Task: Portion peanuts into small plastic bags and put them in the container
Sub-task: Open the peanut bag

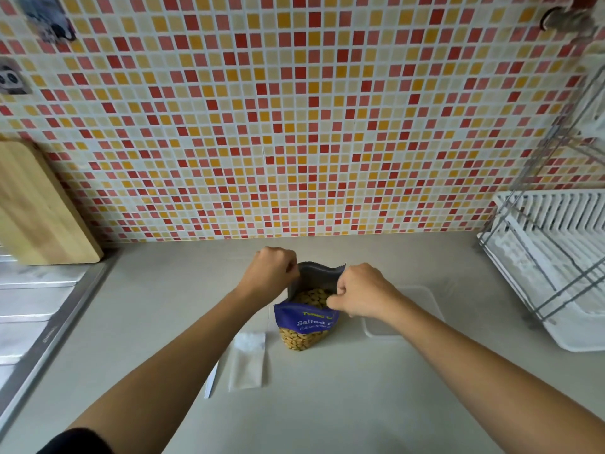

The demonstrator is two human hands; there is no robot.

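Small bags (pixel 247 361) flat on desk (pixel 327 404), nearest. Peanut bag (pixel 306 326) upright mid-desk, mouth open. Left hand (pixel 273 268) pinches far-left rim, right hand (pixel 360 294) pinches right rim; both forearms extended. Container (pixel 422 301) just right.

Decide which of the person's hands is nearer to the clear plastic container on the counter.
The right hand. It grips the peanut bag right beside the container, its forearm crossing the container's near corner. The left hand holds the bag's far side, farther away.
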